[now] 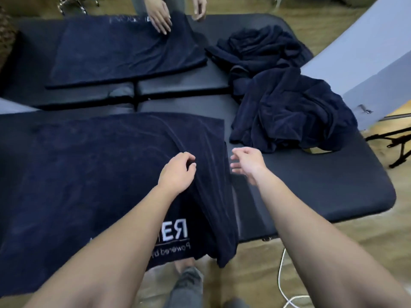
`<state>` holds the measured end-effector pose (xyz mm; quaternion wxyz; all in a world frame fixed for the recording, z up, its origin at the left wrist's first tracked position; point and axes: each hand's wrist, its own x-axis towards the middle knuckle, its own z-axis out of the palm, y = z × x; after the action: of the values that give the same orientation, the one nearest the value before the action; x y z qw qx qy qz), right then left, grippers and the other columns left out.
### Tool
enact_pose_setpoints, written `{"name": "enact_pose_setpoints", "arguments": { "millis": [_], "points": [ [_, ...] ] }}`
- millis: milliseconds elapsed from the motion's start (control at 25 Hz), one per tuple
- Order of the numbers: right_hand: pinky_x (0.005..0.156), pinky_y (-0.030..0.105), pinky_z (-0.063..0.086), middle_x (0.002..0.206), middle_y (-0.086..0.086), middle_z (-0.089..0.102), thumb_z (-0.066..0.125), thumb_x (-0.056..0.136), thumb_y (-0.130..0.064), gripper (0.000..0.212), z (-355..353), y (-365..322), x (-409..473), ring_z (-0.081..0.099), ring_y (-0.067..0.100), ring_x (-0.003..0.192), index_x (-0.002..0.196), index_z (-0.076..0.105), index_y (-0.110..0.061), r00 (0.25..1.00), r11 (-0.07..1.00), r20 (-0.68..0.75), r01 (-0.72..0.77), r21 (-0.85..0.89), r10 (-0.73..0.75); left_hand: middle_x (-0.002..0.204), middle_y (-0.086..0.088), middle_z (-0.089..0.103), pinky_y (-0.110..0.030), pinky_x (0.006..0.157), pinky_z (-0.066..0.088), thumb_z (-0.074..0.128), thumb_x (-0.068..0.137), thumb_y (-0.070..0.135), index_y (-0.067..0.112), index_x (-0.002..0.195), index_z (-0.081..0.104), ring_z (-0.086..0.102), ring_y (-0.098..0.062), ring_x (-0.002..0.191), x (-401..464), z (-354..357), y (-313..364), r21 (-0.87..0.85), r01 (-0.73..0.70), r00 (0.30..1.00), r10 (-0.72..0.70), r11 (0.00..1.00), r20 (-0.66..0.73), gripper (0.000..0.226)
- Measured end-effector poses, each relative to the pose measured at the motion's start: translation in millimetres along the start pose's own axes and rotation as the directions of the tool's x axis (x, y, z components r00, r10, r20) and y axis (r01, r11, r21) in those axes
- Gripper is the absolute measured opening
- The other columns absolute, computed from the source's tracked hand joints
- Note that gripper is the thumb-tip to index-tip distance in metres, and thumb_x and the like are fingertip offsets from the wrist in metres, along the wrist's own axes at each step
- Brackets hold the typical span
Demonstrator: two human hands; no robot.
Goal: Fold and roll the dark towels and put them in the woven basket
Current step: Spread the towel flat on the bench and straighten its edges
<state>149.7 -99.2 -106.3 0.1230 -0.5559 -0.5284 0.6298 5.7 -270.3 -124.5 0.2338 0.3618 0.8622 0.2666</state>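
The dark towel lies spread on the bench's near edge, white lettering showing. The left hand pinches its raised fold; the right hand hovers with fingers apart.

Dark towels on black padded table

two spread towels, one heap

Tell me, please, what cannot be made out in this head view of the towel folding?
- Woven basket: nowhere in the frame.
- White lettering on the near towel: partly covered by the left forearm and a fold.
- Lettering on the far towel: blurred.
- Right hand: motion-blurred, fingertips unclear.
- Second person: cut off by the top edge.
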Motion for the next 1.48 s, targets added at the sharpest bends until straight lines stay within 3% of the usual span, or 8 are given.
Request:
{"name": "enact_pose_setpoints", "arguments": {
  "millis": [280,560,760,920,1160,1320,1400,1480],
  "points": [
    [0.058,0.031,0.053,0.073,0.008,0.057,0.056,0.093,-0.011,0.017,37.3,-53.8,116.1,0.055,0.022,0.059,0.077,0.060,-0.012,0.997,0.991,-0.069,0.025,-0.134,-0.034,0.143,0.002,0.052,-0.040,0.106,0.042,0.051,0.101,0.031,0.019,0.136,0.055,0.045,-0.019,0.133,121.3,-26.9,-26.7,-0.020,0.111,0.984,-0.113,0.994,-0.138,0.037],
    [0.045,0.022,0.041,0.070,0.005,0.060,0.069,0.092,-0.033,0.028,63.9,-61.3,187.8,0.055,0.024,0.050,0.084,0.056,-0.009,0.992,0.848,-0.014,-0.113,-0.517,0.124,0.157,-0.007,0.038,-0.047,0.120,0.029,0.044,0.104,0.036,0.013,0.149,0.042,0.028,-0.024,0.149,172.1,-59.9,-96.5,-0.163,0.427,0.837,-0.457,0.889,-0.300,0.050],
    [0.064,0.038,0.050,0.085,0.008,0.051,0.067,0.095,-0.031,0.025,77.2,-90.5,213.6,0.050,0.017,0.077,0.083,0.061,-0.011,0.994,0.998,-0.102,0.022,-0.064,-0.028,0.163,-0.005,0.031,-0.047,0.126,0.006,0.037,0.107,0.034,0.010,0.151,0.039,0.010,-0.023,0.155,184.0,-63.6,-119.0,-0.132,0.459,0.815,-0.476,0.878,-0.331,0.050],
    [0.060,0.030,0.027,0.070,0.002,0.031,0.067,0.094,-0.039,0.051,59.7,-114.2,236.8,0.028,0.020,0.067,0.062,0.031,-0.024,0.995,0.994,-0.104,0.000,-0.111,-0.011,0.169,0.000,0.015,-0.048,0.125,-0.005,0.031,0.108,0.039,0.014,0.157,0.031,-0.004,-0.023,0.156,189.3,-64.1,-127.4,-0.088,0.494,0.818,-0.496,0.865,-0.290,0.056],
    [0.090,0.043,0.055,0.096,0.004,0.067,0.076,0.089,-0.035,0.027,67.7,-97.8,240.8,0.063,0.023,0.090,0.074,0.060,-0.020,0.973,0.985,-0.154,-0.166,0.053,0.172,0.170,0.007,0.000,-0.047,0.123,-0.010,0.028,0.105,0.050,0.024,0.161,0.018,-0.013,-0.019,0.155,189.7,-60.3,-138.6,0.041,0.507,0.843,-0.486,0.861,-0.230,0.062],
    [0.069,0.031,0.053,0.077,-0.003,0.056,0.070,0.093,-0.033,0.026,67.8,-102.6,243.5,0.050,0.017,0.075,0.070,0.064,-0.022,0.974,1.000,-0.226,0.004,0.011,-0.001,0.169,0.010,-0.006,-0.049,0.122,-0.013,0.029,0.104,0.053,0.032,0.161,0.014,-0.017,-0.017,0.154,191.4,-62.2,-143.6,0.093,0.521,0.845,-0.498,0.848,-0.196,0.063],
    [0.067,0.029,0.050,0.080,-0.005,0.057,0.065,0.096,-0.029,0.016,69.7,-103.2,242.8,0.049,0.015,0.076,0.081,0.070,-0.025,0.974,0.998,-0.218,0.054,-0.040,-0.061,0.169,0.010,-0.010,-0.050,0.122,-0.014,0.029,0.103,0.056,0.033,0.161,0.010,-0.019,-0.018,0.154,192.5,-63.3,-145.5,0.139,0.520,0.850,-0.495,0.843,-0.178,0.065],
    [0.076,0.031,0.056,0.094,-0.005,0.062,0.060,0.100,-0.020,0.023,70.4,-101.7,238.8,0.057,0.015,0.081,0.122,0.065,-0.022,0.991,1.000,-0.133,0.016,0.018,-0.014,0.168,0.009,-0.013,-0.051,0.121,-0.014,0.028,0.103,0.058,0.034,0.161,0.007,-0.021,-0.019,0.153,193.0,-64.5,-146.4,0.167,0.517,0.855,-0.496,0.840,-0.153,0.067]
  ]
}}
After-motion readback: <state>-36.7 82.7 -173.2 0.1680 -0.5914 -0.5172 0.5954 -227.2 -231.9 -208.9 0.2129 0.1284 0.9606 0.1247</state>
